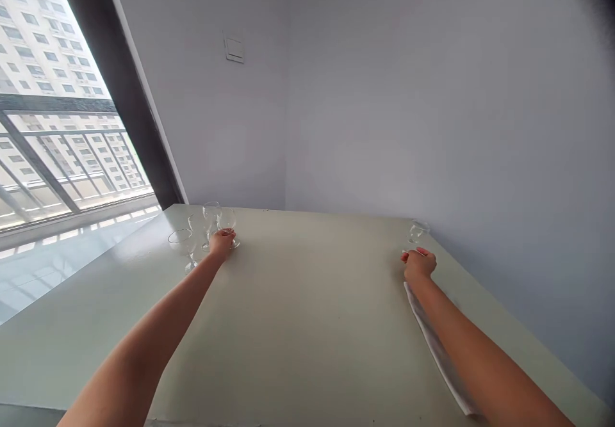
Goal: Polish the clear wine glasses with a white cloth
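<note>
On the left side of the table, my left hand point(221, 241) has its fingers closed around the lower part of a clear stemmed glass point(227, 219). Close beside it stand more clear glasses: a wide-bowled stemmed glass point(182, 241) nearer to me and a stemmed glass point(211, 212) behind. Their outlines overlap. Over at the right, my right hand point(419, 264) is closed, and what its fingers hold, if anything, is hidden. Just beyond it is another clear glass point(418, 230); whether the hand touches it I cannot tell. A folded white cloth or paper point(437, 350) lies partly under my right forearm.
The pale green table point(307, 312) reaches back to the grey walls point(408, 94) at the corner. A tall window with a railing point(72, 158) is at the left, beside a dark frame point(120, 75). A light switch point(234, 49) is on the wall.
</note>
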`<state>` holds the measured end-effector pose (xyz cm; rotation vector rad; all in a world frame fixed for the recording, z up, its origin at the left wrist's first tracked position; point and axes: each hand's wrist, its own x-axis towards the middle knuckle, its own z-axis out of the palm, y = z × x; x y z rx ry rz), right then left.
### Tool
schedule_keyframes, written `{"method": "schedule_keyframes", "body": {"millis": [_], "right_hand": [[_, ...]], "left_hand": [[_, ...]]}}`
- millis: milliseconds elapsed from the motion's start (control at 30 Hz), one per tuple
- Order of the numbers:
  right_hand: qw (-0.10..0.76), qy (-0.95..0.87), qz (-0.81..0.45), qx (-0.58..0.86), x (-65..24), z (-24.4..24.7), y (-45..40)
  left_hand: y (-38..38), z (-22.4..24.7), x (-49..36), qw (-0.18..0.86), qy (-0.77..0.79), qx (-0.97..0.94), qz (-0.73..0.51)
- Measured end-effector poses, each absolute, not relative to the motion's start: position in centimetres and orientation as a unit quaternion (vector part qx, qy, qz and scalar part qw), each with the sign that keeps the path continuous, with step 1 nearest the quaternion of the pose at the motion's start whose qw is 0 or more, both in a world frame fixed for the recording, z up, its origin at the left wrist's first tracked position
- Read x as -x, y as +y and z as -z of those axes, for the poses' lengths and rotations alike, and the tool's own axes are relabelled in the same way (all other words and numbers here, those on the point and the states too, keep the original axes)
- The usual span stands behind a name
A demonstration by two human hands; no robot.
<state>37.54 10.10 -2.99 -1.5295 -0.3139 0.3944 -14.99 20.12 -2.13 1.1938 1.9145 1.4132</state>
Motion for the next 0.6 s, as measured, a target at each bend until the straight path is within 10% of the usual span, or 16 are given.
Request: {"method": "schedule_keyframes", "body": {"millis": [600], "right_hand": [[0.657,-0.314,-0.277,0.626,-30.3,2.0,10.8]], "left_hand": [[5.3,2.8,6.5,0.387,0.619,-0.466,-0.500]]}}
